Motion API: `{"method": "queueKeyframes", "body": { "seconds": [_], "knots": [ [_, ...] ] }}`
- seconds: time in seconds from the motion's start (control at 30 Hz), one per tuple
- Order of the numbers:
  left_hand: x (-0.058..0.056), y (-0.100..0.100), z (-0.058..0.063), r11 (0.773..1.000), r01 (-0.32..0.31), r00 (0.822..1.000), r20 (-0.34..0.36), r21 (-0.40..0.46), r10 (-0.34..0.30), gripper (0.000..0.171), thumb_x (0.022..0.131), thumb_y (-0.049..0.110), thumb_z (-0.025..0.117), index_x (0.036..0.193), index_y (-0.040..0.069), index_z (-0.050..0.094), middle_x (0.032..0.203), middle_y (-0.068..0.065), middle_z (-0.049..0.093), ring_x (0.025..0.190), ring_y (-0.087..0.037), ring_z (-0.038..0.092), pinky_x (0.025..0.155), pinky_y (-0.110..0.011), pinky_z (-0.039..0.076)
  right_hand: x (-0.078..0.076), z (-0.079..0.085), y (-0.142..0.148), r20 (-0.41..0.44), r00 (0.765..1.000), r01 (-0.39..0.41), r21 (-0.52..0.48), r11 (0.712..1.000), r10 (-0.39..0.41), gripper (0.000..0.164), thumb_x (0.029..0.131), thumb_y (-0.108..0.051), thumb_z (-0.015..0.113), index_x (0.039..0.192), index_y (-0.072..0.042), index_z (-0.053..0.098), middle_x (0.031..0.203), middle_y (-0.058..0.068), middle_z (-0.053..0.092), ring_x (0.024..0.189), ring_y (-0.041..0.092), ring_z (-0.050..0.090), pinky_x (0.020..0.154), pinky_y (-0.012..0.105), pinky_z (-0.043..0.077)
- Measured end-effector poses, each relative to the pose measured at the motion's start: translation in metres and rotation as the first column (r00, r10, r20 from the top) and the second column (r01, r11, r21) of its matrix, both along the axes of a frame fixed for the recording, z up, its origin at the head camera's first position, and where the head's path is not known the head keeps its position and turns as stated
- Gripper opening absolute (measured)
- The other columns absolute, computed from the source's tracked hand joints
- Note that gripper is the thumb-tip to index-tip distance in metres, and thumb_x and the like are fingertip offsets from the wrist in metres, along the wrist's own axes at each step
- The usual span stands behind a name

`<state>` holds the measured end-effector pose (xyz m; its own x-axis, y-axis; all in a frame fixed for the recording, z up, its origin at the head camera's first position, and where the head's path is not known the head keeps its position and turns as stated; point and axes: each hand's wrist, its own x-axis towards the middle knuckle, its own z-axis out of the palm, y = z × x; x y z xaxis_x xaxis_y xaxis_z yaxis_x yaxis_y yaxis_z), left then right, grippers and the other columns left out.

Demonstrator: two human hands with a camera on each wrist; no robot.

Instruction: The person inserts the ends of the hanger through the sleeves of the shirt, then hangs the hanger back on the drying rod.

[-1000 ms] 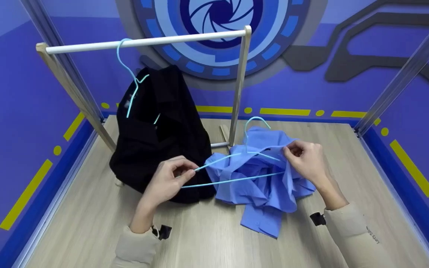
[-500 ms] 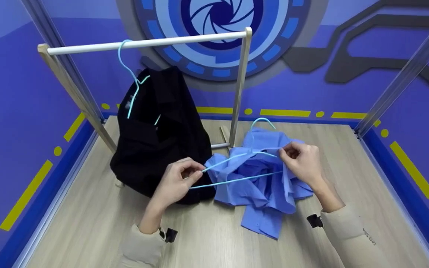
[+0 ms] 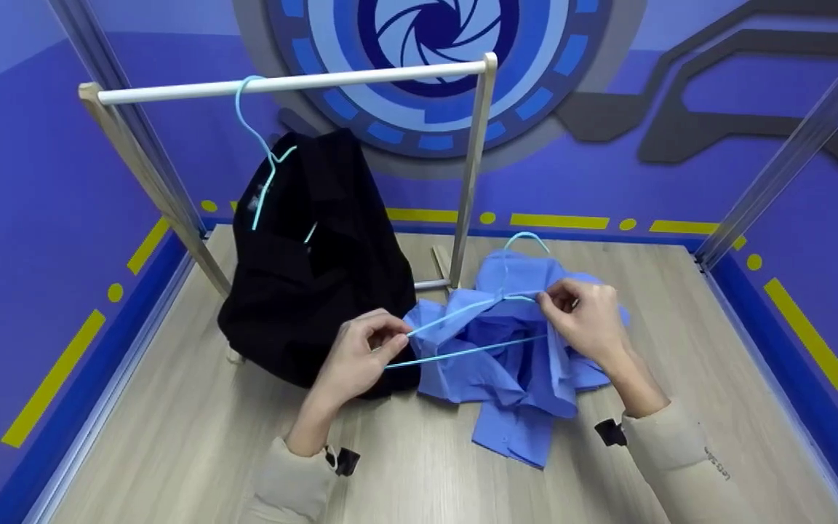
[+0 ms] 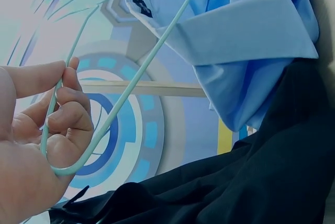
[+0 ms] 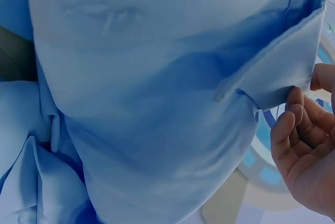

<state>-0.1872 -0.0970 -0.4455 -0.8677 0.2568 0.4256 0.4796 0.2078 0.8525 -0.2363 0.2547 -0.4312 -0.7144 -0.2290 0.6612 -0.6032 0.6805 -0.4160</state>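
Note:
A light-blue wire hanger (image 3: 455,354) reaches over the crumpled blue shirt (image 3: 510,433). My left hand (image 3: 362,354) pinches its left arm between thumb and fingers; the left wrist view shows the hanger's bent corner (image 4: 78,166) against the palm. The hanger's right end is hidden in the shirt. My right hand (image 3: 585,318) pinches the shirt's neck edge, also seen in the right wrist view around the folded cloth (image 5: 293,67). Whether those fingers touch the hanger too, I cannot tell. The hook (image 3: 524,235) points up and back above the shirt.
Behind my left hand stands a clothes rack with a white rail (image 3: 361,78) and wooden legs (image 3: 471,175). A black garment (image 3: 302,320) hangs there on another light-blue hanger (image 3: 241,113), its lower part close to my left hand. Blue walls enclose the wooden tabletop (image 3: 193,437).
My left hand has moved right, and the hanger has shifted right with it, further into the shirt. My right hand has come slightly left along the neck edge.

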Motion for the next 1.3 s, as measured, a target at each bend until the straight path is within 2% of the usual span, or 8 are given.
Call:
{"method": "queueKeyframes", "body": {
  "seconds": [0.2,0.37,0.53,0.83,1.07,1.3],
  "knots": [
    [-0.001,0.007,-0.002,1.0,-0.001,1.0,-0.002,-0.023,0.001,0.007,0.092,-0.006,0.072,0.096,-0.001,0.075,0.085,0.002,0.065,0.073,-0.014,0.057,0.065,-0.024,0.046,0.001,0.001,-0.002,-0.004,1.0,-0.027,0.005,1.0,0.027,0.014,0.086,-0.002,0.077,0.076,-0.009,0.072,0.063,-0.007,0.059,0.057,0.006,0.053,0.054,0.02,0.042],
    [-0.001,0.012,-0.004,0.999,-0.005,1.0,-0.009,-0.037,0.005,0.008,0.092,-0.004,0.072,0.097,0.001,0.076,0.084,0.004,0.063,0.073,-0.013,0.056,0.065,-0.024,0.044,0.001,0.001,-0.003,-0.023,0.998,-0.062,0.002,0.998,0.062,0.015,0.087,-0.002,0.076,0.075,-0.011,0.07,0.063,-0.011,0.056,0.056,0.005,0.052,0.054,0.019,0.041],
    [-0.003,0.017,-0.006,1.0,-0.006,1.0,-0.025,-0.025,0.005,0.007,0.093,-0.003,0.072,0.096,0.002,0.076,0.083,0.003,0.062,0.073,-0.013,0.055,0.065,-0.024,0.044,0.0,0.002,-0.004,-0.053,0.99,-0.13,-0.008,0.992,0.129,0.013,0.088,0.0,0.073,0.08,-0.01,0.071,0.064,-0.012,0.054,0.055,0.005,0.05,0.054,0.018,0.041],
    [-0.005,0.024,-0.008,1.0,-0.007,0.998,-0.07,-0.018,0.006,0.007,0.094,-0.002,0.072,0.096,0.004,0.076,0.083,0.002,0.062,0.071,-0.014,0.054,0.064,-0.024,0.043,0.001,0.005,-0.006,-0.045,0.977,-0.21,-0.011,0.978,0.209,0.009,0.09,0.0,0.073,0.087,-0.009,0.073,0.069,-0.011,0.057,0.057,0.006,0.051,0.053,0.02,0.042],
    [-0.005,0.03,-0.008,1.0,-0.012,0.997,-0.08,-0.024,0.011,0.009,0.094,-0.004,0.071,0.096,0.003,0.076,0.084,0.001,0.062,0.073,-0.014,0.055,0.064,-0.025,0.044,0.0,0.008,-0.005,-0.021,0.975,-0.219,0.02,0.976,0.219,0.006,0.09,-0.002,0.076,0.089,-0.007,0.073,0.072,-0.008,0.059,0.059,0.007,0.052,0.052,0.024,0.045],
    [-0.003,0.035,-0.005,0.997,-0.034,0.992,-0.123,-0.068,0.025,0.006,0.093,-0.003,0.072,0.096,0.002,0.076,0.085,0.004,0.063,0.075,-0.014,0.057,0.064,-0.031,0.047,0.002,0.009,-0.007,-0.038,0.979,-0.195,0.066,0.979,0.198,0.013,0.089,-0.013,0.081,0.084,-0.009,0.07,0.067,-0.008,0.052,0.055,0.006,0.045,0.051,0.023,0.037]
  ]
}}
